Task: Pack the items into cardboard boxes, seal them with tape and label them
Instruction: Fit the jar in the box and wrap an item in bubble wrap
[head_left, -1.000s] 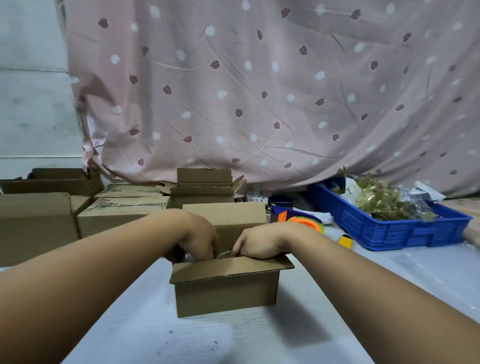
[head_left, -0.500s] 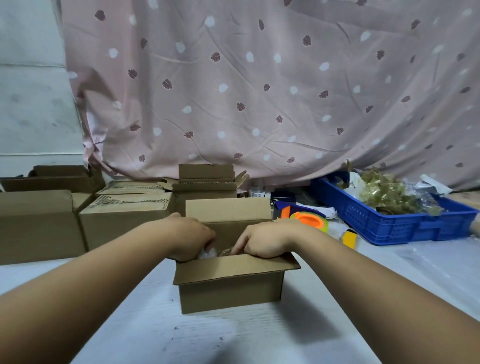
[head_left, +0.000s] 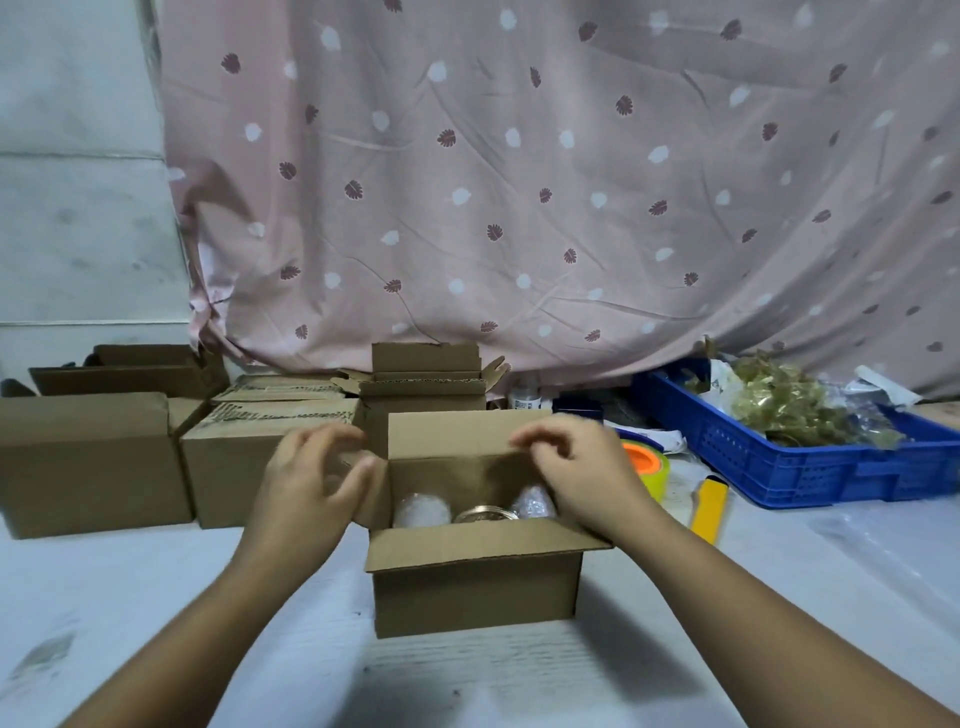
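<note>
Pink cloth (head_left: 519, 182) printed with white and dark leaves hangs across the back, above a pale bench (head_left: 156, 597). At the middle of the bench stands a small open cardboard box (head_left: 475, 587), its near flap folded outward and its far flap upright. Inside lie two bubble-wrapped items (head_left: 422, 510) with a gold-rimmed round thing (head_left: 485, 514) between them. The left hand (head_left: 306, 488) is at the box's left side flap, its fingers (head_left: 358, 475) spread apart and loosely curled, the thumb touching the flap. The right hand (head_left: 576, 473) hangs over the box's right end, its fingers bent and slightly apart near the top edge of the far flap; whether they touch it cannot be told. More cardboard boxes (head_left: 88, 462) stand at the left and behind. To the right, an orange and yellow-green tape roll (head_left: 647, 465) lies just beside the right hand, a yellow tool (head_left: 709, 506) lies nearby, and a blue crate (head_left: 810, 467) holds a heap of gold-coloured items (head_left: 784, 400).
</note>
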